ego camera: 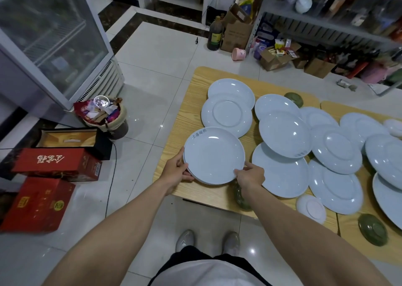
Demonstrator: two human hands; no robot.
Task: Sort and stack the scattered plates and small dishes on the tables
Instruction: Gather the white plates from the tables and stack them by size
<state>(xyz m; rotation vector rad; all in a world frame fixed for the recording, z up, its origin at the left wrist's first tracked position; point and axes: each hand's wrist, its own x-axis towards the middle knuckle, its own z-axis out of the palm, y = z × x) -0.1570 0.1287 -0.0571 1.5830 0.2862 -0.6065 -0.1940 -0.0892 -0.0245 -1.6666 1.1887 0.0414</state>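
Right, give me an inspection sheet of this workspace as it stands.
Surface: wooden table, light grain, mostly covered with dishes.
Job's things: plate stack at the near left corner, blue writing on the top plate; loose white plates overlapping to its right; small white dish at the near edge; green dishes scattered among them.
Clutter: nothing seen on the table besides dishes.
Hands: left hand and right hand grip the plate stack's rim on opposite sides.
Cables: black cable on the floor tiles left of the table.
Surroundings: full bin, red boxes, glass-door fridge, dark bottle, stocked shelves.
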